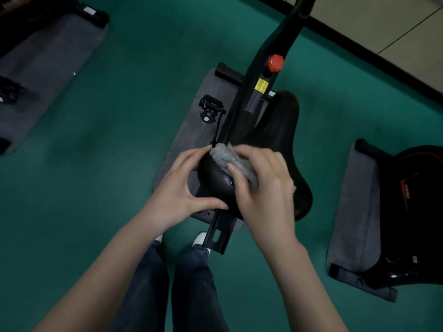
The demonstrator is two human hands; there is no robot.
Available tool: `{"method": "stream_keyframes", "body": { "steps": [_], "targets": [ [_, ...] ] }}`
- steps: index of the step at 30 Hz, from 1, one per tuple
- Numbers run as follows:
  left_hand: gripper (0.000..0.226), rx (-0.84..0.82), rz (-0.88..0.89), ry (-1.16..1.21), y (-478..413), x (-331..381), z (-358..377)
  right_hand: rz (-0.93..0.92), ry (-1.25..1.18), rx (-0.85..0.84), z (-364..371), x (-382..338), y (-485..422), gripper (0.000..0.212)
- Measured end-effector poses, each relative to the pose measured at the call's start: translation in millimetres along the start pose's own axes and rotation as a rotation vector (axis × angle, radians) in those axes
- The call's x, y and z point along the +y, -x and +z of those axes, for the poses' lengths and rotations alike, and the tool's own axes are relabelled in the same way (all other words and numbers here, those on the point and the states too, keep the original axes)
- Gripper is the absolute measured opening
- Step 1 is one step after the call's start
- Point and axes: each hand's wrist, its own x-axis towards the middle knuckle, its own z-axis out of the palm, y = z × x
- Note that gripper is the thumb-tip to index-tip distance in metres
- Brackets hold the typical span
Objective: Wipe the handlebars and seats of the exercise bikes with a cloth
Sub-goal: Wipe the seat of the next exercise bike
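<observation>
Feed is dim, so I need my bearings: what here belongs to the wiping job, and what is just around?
In the job:
seat
grey cloth under right hand
left hand steadying the seat

Just around:
red knob
pedal
grey mat
next bike at right

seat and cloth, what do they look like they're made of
Seat: looks like black vinyl or faux leather, smooth with a dull sheen and a small embossed mark; real leather can't be ruled out. Cloth: grey, fuzzy and matte, probably microfibre or terry, bunched under the right hand.
</observation>
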Motion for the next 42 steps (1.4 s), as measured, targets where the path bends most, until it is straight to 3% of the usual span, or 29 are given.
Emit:
{"method": "stream_keyframes", "body": {
  "steps": [3, 8, 13, 15, 20, 25, 31, 38, 42],
  "targets": [
    [0.103, -0.005, 0.001, -0.014, -0.5, -1.0, 1.2, -0.042, -0.022, -0.004, -12.1, 11.0, 10.5, 0.014],
    [0.104, -0.004, -0.012, 0.002, -0.2, -2.6, 1.8, 0.091, 0.0, 0.09, -7.5, 13.7, -9.7, 0.014],
    [0.103, 0.003, -0.014, 0.013, -0.6, -4.1, 2.8, -0.15, 0.021, -0.088, -2.4, 7.5, 4.5, 0.018],
    [0.106, -0.001, -0.026, 0.022, 0.0, -5.6, 3.3, -0.163, -0.036, -0.096, -14.1, 17.0, 17.2, 0.018],
    [0.105, 0.005, -0.037, 0.032, 0.3, -5.3, 3.1, -0.059, -0.053, 0.071, -10.0, 16.0, 20.5, 0.016],
    [0.101, 0.007, -0.031, 0.036, 0.7, -5.1, 3.8, -0.15, -0.061, 0.051, -10.8, 22.2, 42.3, 0.018],
    [0.103, 0.006, -0.033, 0.025, 0.7, -3.8, 2.5, 0.039, -0.031, 0.356, -4.3, 33.4, 50.3, 0.018],
    [0.097, -0.016, 0.025, 0.004, 0.2, 0.9, 1.4, -0.104, -0.054, 0.332, 14.0, 23.4, 82.1, 0.018],
    [0.1, -0.01, 0.004, -0.015, 0.2, 1.2, 0.9, 0.205, -0.113, 0.617, 0.1, 51.1, 77.7, 0.016]
  ]
}}
